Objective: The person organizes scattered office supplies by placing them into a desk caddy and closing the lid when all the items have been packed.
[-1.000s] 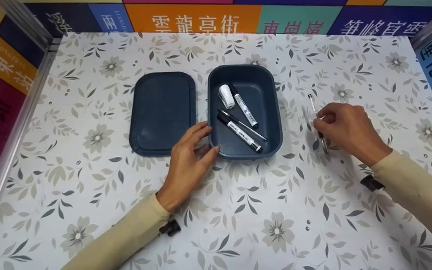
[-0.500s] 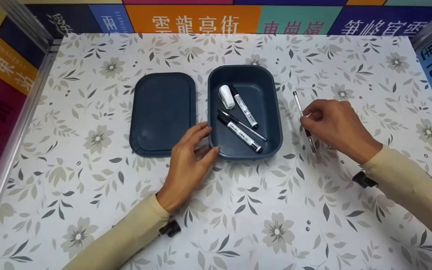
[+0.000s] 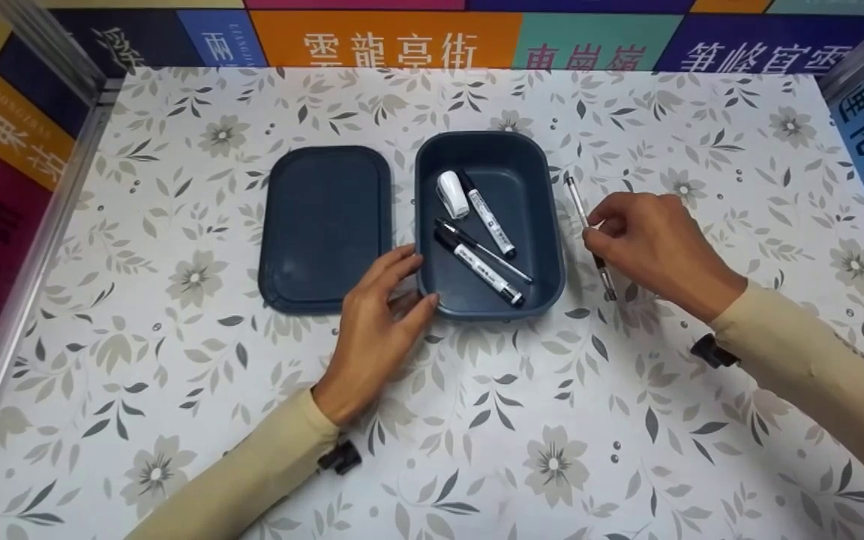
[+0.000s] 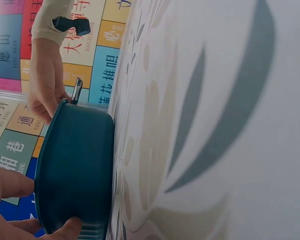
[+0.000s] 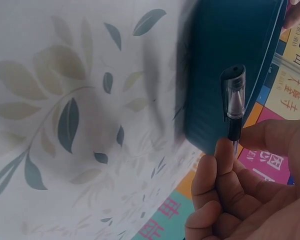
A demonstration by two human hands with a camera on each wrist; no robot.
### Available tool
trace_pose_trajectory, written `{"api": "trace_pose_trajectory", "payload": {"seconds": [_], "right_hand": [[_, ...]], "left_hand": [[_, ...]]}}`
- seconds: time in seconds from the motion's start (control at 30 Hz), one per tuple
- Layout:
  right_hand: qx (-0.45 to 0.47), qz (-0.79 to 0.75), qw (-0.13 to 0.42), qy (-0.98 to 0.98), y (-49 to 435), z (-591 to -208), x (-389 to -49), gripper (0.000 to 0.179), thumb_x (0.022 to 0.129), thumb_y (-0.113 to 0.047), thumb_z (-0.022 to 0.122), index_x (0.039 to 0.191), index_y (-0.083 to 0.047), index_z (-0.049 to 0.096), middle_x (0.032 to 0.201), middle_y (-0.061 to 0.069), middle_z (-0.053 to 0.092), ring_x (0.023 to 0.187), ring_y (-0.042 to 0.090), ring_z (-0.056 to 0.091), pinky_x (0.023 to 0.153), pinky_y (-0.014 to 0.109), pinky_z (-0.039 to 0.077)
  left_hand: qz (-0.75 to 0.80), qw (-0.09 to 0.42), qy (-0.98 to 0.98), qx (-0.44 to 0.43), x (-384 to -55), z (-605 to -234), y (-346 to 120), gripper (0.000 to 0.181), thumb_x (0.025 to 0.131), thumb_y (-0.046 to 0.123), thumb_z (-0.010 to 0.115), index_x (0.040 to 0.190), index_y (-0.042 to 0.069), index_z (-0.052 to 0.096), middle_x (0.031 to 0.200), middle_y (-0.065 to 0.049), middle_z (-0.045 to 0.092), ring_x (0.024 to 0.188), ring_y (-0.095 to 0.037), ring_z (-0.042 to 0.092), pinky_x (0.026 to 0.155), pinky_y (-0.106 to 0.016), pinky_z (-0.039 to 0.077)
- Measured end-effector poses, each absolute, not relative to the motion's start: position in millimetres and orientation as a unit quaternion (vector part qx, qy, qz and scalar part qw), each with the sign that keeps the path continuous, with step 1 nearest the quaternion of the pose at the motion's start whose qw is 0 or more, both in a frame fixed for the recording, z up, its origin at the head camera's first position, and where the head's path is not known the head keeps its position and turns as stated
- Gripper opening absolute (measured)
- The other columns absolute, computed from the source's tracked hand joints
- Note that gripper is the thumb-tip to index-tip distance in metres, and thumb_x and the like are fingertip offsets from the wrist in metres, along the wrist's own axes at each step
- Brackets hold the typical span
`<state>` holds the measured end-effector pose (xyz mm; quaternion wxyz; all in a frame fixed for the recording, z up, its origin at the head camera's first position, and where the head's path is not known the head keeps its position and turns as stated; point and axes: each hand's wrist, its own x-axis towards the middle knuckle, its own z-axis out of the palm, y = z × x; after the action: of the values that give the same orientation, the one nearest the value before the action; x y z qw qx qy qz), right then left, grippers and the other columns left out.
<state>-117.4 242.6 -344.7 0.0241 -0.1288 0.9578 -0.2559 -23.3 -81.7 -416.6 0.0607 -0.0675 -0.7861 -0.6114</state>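
Observation:
A gel pen (image 3: 578, 201) with a clear cap and dark grip is pinched between the thumb and fingertips of my right hand (image 3: 661, 244). It slants close beside the right wall of a dark blue plastic box (image 3: 556, 292). In the right wrist view the pen's capped end (image 5: 235, 100) stands up past the fingers, in front of the box's outer wall (image 5: 210, 75). My left hand (image 3: 376, 322) touches the box's near left corner, fingers spread and resting along its rim and outer wall. In the left wrist view fingertips (image 4: 70, 227) lie against that wall.
Inside the box lie two markers (image 3: 488, 217) (image 3: 481, 268), another pen (image 3: 503, 261) and a white, rounded object (image 3: 452, 193). The matching dark blue lid (image 3: 327, 225) lies flat to the left, by the left fingers. Printed panels (image 3: 402, 37) border the flower-patterned tabletop (image 3: 462, 450).
My right hand has moved left with the gel pen, bringing it close to the box's right wall. The left hand, box and contents stay in place.

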Motion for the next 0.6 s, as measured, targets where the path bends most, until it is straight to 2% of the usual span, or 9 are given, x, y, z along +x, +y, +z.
{"api": "trace_pose_trajectory", "payload": {"seconds": [0.17,0.43,0.6], "right_hand": [[-0.132,-0.260,0.027,0.956,238,-341,-119,0.017,0.093,-0.012,0.068,0.100,-0.006,0.082,0.078,0.003,0.078,0.070,0.019,0.064,0.055,0.021,0.043],[-0.140,-0.249,0.027,0.958,229,-335,-123,0.019,0.093,-0.013,0.067,0.100,-0.007,0.083,0.079,0.002,0.078,0.075,0.021,0.065,0.061,0.023,0.044],[-0.144,-0.248,0.044,0.957,222,-332,-126,0.019,0.093,-0.013,0.067,0.102,-0.006,0.083,0.080,0.002,0.079,0.074,0.020,0.066,0.060,0.024,0.045]], "left_hand": [[-0.612,0.060,-0.786,-0.068,-23,-416,-82,0.050,0.095,-0.006,0.079,0.142,-0.013,0.065,0.158,-0.018,0.057,0.135,-0.031,0.066,0.104,-0.030,0.063],[-0.597,0.071,-0.795,-0.078,-24,-417,-82,0.049,0.095,-0.005,0.080,0.141,-0.013,0.066,0.156,-0.019,0.059,0.135,-0.029,0.067,0.103,-0.029,0.063],[-0.601,0.070,-0.793,-0.076,-24,-417,-82,0.049,0.095,-0.006,0.080,0.141,-0.014,0.066,0.156,-0.020,0.059,0.134,-0.031,0.068,0.103,-0.028,0.063]]}}
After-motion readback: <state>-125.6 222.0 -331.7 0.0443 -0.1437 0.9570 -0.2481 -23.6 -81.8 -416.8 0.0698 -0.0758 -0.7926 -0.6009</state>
